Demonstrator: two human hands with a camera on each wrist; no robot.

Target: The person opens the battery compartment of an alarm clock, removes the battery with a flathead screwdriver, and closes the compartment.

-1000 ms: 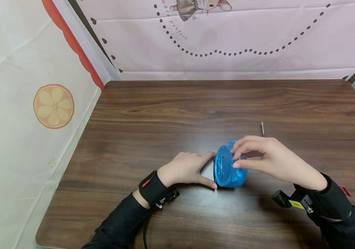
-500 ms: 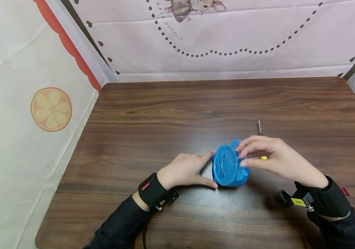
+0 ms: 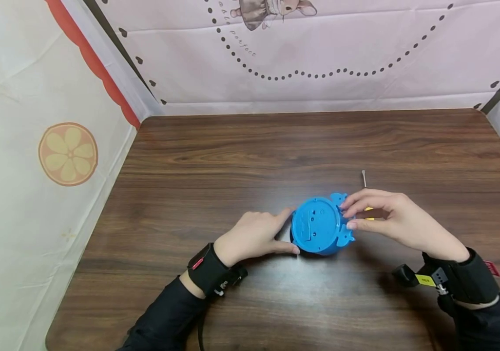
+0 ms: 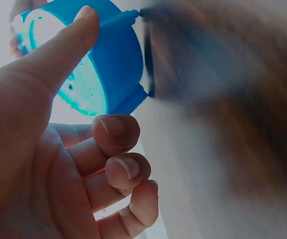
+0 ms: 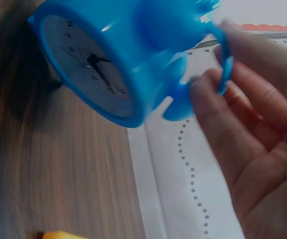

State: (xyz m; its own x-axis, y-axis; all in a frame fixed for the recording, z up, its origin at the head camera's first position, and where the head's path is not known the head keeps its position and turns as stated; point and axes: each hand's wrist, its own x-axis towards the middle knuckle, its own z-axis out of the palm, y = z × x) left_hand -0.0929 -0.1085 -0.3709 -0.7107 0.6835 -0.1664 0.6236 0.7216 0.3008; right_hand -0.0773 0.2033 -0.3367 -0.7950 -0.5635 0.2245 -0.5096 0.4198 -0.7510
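At the wood table (image 3: 215, 170), blue alarm clock (image 3: 316, 229) has turned its back more upward vs. 1 sec ago, L hand (image 3: 252, 237) gripping its foot end, R hand (image 3: 383, 217) pinching its top handle (image 5: 226, 67), so back is prob. easier to inspect

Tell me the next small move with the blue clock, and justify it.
I'd probably lower the blue clock face down onto the table: its back faces the head camera, its dial angles toward the tabletop, the right grip holds its handle, and the left grip is at its base.
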